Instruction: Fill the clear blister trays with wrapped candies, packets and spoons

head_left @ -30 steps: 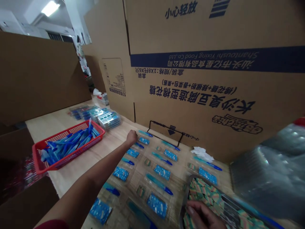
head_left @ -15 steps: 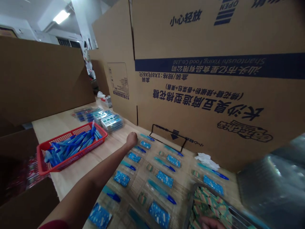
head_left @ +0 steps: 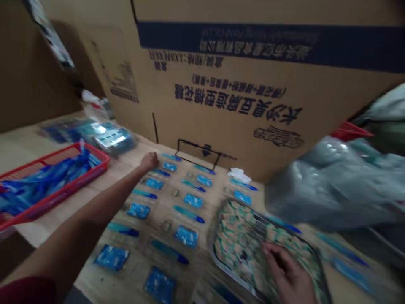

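Note:
My left hand (head_left: 149,161) is at the far end of my outstretched arm, curled closed at the far left of the rows of clear plastic trays; whatever is in its fingers is hidden. Near it lie a blue pen-shaped tube (head_left: 171,157) and a small blue printed packet (head_left: 169,166). Over the metal tray (head_left: 218,257), my right hand (head_left: 289,274) has its thumb and fingers drawn together, touching the small green-and-pink striped pieces (head_left: 236,228). Blur keeps me from telling what is between those fingers.
A red basket (head_left: 95,169) of blue pen-shaped tubes stands at the left. Behind it are stacked clear packs (head_left: 114,137). A cardboard box (head_left: 221,122) walls the back. Grey plastic bags (head_left: 329,181) bulge at the right, beyond a crumpled white tissue (head_left: 239,174).
The view has swung right and down, bringing more of the metal tray and my right hand into sight. My left hand remains closed near the far end of the rows.

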A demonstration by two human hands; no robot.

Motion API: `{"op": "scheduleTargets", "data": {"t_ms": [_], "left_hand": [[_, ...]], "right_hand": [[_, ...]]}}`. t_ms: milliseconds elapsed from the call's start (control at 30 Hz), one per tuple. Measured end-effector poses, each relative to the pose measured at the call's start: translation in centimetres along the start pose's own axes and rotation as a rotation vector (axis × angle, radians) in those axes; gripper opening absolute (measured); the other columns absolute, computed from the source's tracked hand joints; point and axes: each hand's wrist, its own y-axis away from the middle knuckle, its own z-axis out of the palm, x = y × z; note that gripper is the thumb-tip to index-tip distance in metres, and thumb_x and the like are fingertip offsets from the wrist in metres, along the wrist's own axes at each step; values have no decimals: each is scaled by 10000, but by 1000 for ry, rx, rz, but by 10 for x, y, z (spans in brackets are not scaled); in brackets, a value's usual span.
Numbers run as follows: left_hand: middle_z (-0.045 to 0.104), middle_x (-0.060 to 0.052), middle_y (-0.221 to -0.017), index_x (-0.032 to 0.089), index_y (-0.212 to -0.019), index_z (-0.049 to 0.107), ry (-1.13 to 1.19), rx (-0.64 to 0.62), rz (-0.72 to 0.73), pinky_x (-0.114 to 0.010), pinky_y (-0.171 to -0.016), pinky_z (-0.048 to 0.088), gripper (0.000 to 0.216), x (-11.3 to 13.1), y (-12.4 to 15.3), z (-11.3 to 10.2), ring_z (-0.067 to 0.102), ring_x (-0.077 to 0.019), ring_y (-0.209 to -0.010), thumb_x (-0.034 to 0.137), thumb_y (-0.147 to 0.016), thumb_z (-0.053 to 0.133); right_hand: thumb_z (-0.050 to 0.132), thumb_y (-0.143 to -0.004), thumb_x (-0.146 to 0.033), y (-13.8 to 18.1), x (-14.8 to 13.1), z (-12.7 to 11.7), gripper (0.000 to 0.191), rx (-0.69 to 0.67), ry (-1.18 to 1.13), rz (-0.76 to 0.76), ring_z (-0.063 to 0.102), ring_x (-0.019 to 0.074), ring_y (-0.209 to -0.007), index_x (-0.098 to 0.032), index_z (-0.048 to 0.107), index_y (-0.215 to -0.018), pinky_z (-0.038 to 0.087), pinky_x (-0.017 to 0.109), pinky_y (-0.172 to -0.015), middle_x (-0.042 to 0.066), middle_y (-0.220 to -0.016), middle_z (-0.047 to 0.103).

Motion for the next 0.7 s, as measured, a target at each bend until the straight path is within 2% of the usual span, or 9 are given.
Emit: {"op": "scheduleTargets", "data": {"t_ms": [67,133,200,267,300,367,500,600,700], "left_hand": [[586,-99,-1144,129,-1122,559,-3,7,27,-436,-868,479,286,5,3,-6,575,-225,-1022,295,-891,529],[591,-198,-1129,39,-1094,571,-3,39,68,-443,-875,452,278,14,13,-14,546,-303,-1075,191,-876,488],[578,-234,-1156,16,-1160,533,4,98,129,-417,-891,430,342,31,34,-21,519,-325,-1120,170,-865,454],[607,-200,-1138,49,-1217,503,25,110,232,-361,-887,428,382,57,67,-22,549,-288,-1096,221,-887,415],[649,-163,-1071,84,-1193,534,39,86,298,-327,-854,442,368,73,88,-19,592,-258,-1029,255,-900,391],[690,-122,-1009,140,-1071,622,56,-96,480,-299,-814,452,342,105,132,-8,632,-231,-966,248,-912,340],[723,-119,-904,165,-838,697,25,-209,616,-299,-766,465,294,157,203,20,666,-248,-904,261,-868,421],[712,-168,-940,130,-863,691,11,-215,604,-331,-770,468,304,173,222,32,664,-277,-919,232,-856,405],[701,-201,-954,97,-925,668,13,-182,559,-351,-757,473,321,177,223,37,665,-292,-913,195,-856,370]], "right_hand": [[501,-760,-518,9,8,-23,378,105,139,-42,663,227,-778,-186,669,-828,538,300,-706,88,-853,703],[456,-774,-517,20,20,-46,390,198,309,-53,650,232,-745,-187,658,-816,528,330,-687,96,-846,679],[411,-784,-507,32,33,-62,411,289,473,-29,638,258,-785,-180,653,-839,513,364,-701,117,-880,660],[372,-800,-470,42,46,-70,427,336,581,26,624,279,-848,-159,646,-905,498,381,-733,140,-932,646],[359,-805,-440,45,52,-70,427,335,606,57,621,279,-858,-146,639,-935,492,379,-743,148,-944,642],[351,-813,-368,46,60,-68,400,296,610,123,625,262,-843,-126,624,-978,484,354,-740,151,-951,646],[368,-820,-227,37,61,-64,348,254,600,230,627,232,-885,-107,599,-1051,454,297,-751,159,-1028,651],[389,-840,-206,33,57,-66,316,238,601,302,629,240,-924,-95,616,-1028,432,280,-742,181,-1013,661],[425,-841,-237,31,58,-69,255,236,559,325,661,232,-782,-133,651,-897,424,269,-640,144,-852,701]]}}
